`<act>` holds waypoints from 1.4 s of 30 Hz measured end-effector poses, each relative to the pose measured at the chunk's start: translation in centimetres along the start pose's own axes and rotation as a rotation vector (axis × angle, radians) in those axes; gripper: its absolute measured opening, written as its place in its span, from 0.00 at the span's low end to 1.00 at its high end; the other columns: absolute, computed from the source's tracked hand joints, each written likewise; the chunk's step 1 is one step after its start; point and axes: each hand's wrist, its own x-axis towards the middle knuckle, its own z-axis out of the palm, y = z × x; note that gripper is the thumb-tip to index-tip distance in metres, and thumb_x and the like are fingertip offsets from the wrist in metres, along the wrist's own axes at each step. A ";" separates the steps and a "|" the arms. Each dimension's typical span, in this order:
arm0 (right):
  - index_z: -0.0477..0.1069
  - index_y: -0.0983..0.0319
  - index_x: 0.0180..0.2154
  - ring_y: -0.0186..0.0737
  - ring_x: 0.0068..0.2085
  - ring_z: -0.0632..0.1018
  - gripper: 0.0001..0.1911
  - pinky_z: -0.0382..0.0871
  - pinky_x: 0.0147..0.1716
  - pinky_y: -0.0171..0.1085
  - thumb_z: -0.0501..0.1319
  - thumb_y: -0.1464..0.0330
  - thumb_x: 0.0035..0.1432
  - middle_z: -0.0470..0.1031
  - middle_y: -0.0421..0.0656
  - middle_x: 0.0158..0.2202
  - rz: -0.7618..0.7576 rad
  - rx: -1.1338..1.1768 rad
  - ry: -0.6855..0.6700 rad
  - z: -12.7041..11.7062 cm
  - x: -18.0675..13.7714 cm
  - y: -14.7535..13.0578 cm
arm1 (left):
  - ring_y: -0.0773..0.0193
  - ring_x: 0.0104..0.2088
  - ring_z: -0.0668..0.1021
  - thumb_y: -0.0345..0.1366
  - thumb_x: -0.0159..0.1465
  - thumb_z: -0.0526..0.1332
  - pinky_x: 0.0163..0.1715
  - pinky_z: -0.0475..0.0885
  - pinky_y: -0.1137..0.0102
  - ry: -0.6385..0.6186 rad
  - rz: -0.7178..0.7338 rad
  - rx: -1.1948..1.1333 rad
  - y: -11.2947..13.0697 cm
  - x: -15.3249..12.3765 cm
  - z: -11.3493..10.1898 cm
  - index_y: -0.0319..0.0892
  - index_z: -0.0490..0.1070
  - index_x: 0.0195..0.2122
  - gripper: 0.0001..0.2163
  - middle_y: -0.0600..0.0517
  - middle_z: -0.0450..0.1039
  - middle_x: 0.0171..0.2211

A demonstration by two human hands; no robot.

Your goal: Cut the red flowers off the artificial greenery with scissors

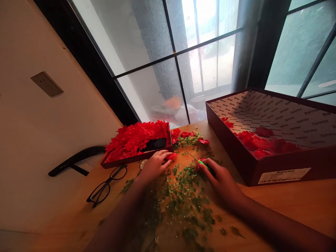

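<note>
My left hand [155,163] lies over the table in front of the lidless box, its thumb and fingertips closed on a small red artificial flower [172,156]. In my right hand [223,180] is an awl with a green handle [206,166] and a long thin metal shaft that points left and away from me. Another bit of red shows beside the right fingertips, partly covered by them. Between and below my hands spread many loose green and yellowish plastic flower pieces [183,189]. Several red flowers [187,134] lie with more green pieces beyond the awl's tip.
A shallow box [136,158] heaped with red flowers, a dark phone [155,144] on them, stands left. At right is a large maroon box [233,154] with some red petals inside. Eyeglasses [105,187] lie at left near a black curved object [76,159]. A window rises behind.
</note>
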 end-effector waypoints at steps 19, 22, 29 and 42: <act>0.61 0.61 0.32 0.36 0.32 0.71 0.15 0.61 0.32 0.33 0.44 0.59 0.56 0.70 0.41 0.30 -0.014 -0.057 -0.016 0.1 0.0 -0.1 | 0.61 0.37 0.72 0.39 0.56 0.52 0.39 0.65 0.67 0.260 -0.250 -0.312 -0.4 0.7 0.9 0.40 0.67 0.36 0.10 0.49 0.71 0.35; 0.62 0.61 0.32 0.36 0.32 0.71 0.15 0.61 0.32 0.32 0.44 0.59 0.56 0.70 0.41 0.30 -0.044 -0.077 -0.006 0.1 0.0 0.0 | 0.62 0.34 0.74 0.41 0.54 0.53 0.36 0.67 0.68 0.239 -0.363 -0.655 0.3 0.8 0.8 0.39 0.65 0.34 0.12 0.50 0.71 0.33; 0.62 0.60 0.34 0.37 0.32 0.71 0.14 0.61 0.32 0.33 0.44 0.60 0.57 0.70 0.41 0.30 -0.050 -0.140 -0.026 0.3 -0.2 -0.1 | 0.61 0.36 0.73 0.41 0.56 0.52 0.37 0.67 0.68 0.211 -0.303 -0.585 1.2 0.4 1.4 0.40 0.65 0.36 0.12 0.50 0.71 0.34; 0.61 0.61 0.33 0.38 0.33 0.71 0.13 0.61 0.32 0.33 0.44 0.60 0.57 0.70 0.42 0.31 -0.041 -0.132 -0.030 0.2 0.1 -0.1 | 0.59 0.45 0.66 0.40 0.57 0.51 0.46 0.60 0.63 0.061 0.187 0.230 2.3 0.0 1.3 0.43 0.66 0.40 0.12 0.48 0.67 0.41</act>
